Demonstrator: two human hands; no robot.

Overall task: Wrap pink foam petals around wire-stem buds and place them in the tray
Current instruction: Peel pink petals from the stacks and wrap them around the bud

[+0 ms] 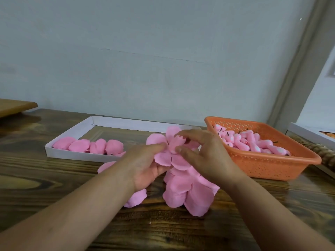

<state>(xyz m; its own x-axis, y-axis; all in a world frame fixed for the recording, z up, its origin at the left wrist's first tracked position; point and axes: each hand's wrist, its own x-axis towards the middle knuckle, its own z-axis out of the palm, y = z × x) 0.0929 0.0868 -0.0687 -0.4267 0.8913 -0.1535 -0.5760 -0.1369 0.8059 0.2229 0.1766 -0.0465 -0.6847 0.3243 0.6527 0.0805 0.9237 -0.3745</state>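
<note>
2 hands pinch one petal cluster point(169, 151): left hand point(145, 165), right hand point(203, 156), above table point(54, 178)

A dark wooden counter point(54, 178) meets a pale wall point(145, 51). At its far left corner sits a wooden board point(14, 105). A white box point(306, 133) lies at the right edge.

We hold a pink petal cluster point(167, 151) between our left hand point(145, 165) and right hand point(203, 156), near the orange basket point(272, 165).

Tray point(72, 154) on table point(45, 187), wrapped petals point(87, 146) in its left end, basket point(272, 165) of buds point(253, 144) right of tray, loose petals point(188, 192) before tray, hands above them
</note>
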